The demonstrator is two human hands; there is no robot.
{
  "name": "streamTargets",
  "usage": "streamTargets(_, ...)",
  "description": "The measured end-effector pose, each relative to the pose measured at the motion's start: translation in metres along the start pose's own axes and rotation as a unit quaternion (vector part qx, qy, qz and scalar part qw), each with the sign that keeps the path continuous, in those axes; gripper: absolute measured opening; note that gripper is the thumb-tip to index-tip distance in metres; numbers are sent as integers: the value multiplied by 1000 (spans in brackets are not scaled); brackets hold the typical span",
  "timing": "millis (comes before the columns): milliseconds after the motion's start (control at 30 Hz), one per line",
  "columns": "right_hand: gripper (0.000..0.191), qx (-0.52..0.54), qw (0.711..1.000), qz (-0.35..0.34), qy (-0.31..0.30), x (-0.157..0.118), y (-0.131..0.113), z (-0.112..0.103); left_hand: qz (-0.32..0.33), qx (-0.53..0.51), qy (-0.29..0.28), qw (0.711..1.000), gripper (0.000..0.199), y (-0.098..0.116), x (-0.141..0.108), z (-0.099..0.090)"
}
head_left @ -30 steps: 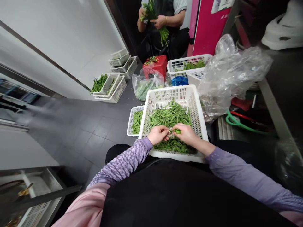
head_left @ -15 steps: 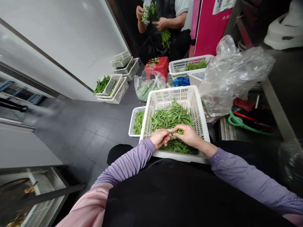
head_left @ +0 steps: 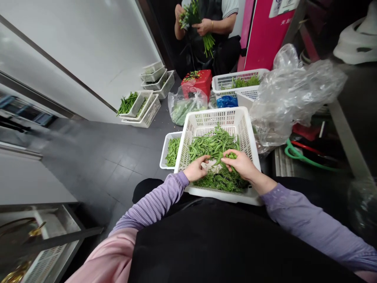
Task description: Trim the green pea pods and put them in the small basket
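Observation:
My right hand is closed around several green pea pods, and one pod points out toward the left from its fingertips. To its left, a small gap away, my left hand has its thumb and forefinger drawn together and the other fingers curled; anything between its fingertips is too small to make out. Both hands hover over a large white slotted basket. Loose pea pods heap up in its far half. Thin green trimmings lie in the near half, below my hands.
A smaller white basket of pods stands left of the big one. Beyond are a clear bag of greens, a red stool and stacked baskets. Crumpled plastic bulges at right. Opposite, a person's hand holds green stalks.
My hands have parted: the left drew back to the left from the pod, while the right shifted slightly right, still holding pods. The view has moved slightly.

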State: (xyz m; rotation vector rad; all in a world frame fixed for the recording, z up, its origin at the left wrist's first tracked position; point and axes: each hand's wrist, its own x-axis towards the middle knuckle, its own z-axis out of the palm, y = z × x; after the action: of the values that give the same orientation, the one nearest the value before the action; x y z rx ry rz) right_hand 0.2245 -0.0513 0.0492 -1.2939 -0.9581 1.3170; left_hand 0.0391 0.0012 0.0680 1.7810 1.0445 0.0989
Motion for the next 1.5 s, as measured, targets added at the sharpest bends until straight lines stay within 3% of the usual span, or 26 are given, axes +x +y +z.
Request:
streamTargets(67, 28, -44, 999, 4, -8, 0, 1, 0, 46, 71, -21, 996, 46, 9, 2, 1)
streamTargets(133, 27, -141, 989, -38, 16, -1, 0, -1, 45, 167, -52, 984, 25, 16, 5, 1)
streamTargets(233, 28, -333, 923, -190, 34, -6, -1, 0, 38, 330, -48, 942, 28, 22, 8, 1)
streamTargets(300, 26, -426, 866, -259, -38, -8, -1, 1, 60, 395, -45, 915, 24, 26, 8, -2)
streamTargets(367, 18, -462, 839, -266, -108, -9, 0, 3, 92, 403, -64, 908, 21, 32, 7, -7)
streamTargets(400, 12, -456, 844, -256, -117, -8, 0, 3, 111, 388, -65, 912, 20, 36, 7, -9)
streamTargets(467, 4, -394, 891, -210, -83, -6, 1, 4, 143, 334, -28, 931, 22, 41, 8, -9)
streamTargets(533, 13, -259, 958, -120, -41, -4, -1, 4, 149, 255, 39, 955, 29, 41, 11, -3)
streamTargets(600, 21, -81, 996, -19, -26, -2, -4, 1, 127, 174, 74, 974, 39, 30, 15, 8)
streamTargets(667, 24, 78, 996, 37, -12, 1, -9, -8, 102, 139, 30, 985, 41, 8, 18, 21)
streamTargets(767, 20, 240, 968, 31, 64, 8, -20, -32, 59, 247, -106, 961, 19, -35, 19, 28)
streamTargets(867, 12, 322, 940, 31, 108, 14, -29, -52, 6, 377, -124, 918, 43, -68, 21, 18)
streamTargets(933, 6, 327, 939, 59, 91, 15, -29, -52, -19, 439, -97, 893, 48, -80, 28, 9)
streamTargets(1000, 11, 307, 945, 98, 50, 14, -26, -43, -51, 482, -80, 871, 40, -86, 37, 2)
streamTargets(1100, 19, 262, 956, 128, -13, 13, -17, -29, -78, 499, -85, 859, 32, -90, 48, -1)
streamTargets(1300, 28, 131, 989, 49, 41, 14, -7, -17, -78, 507, -106, 852, 37, -93, 49, -6)
streamTargets(1500, 26, 55, 998, 6, 9, 11, 4, -6, -87, 504, -136, 849, 33, -87, 51, 1)
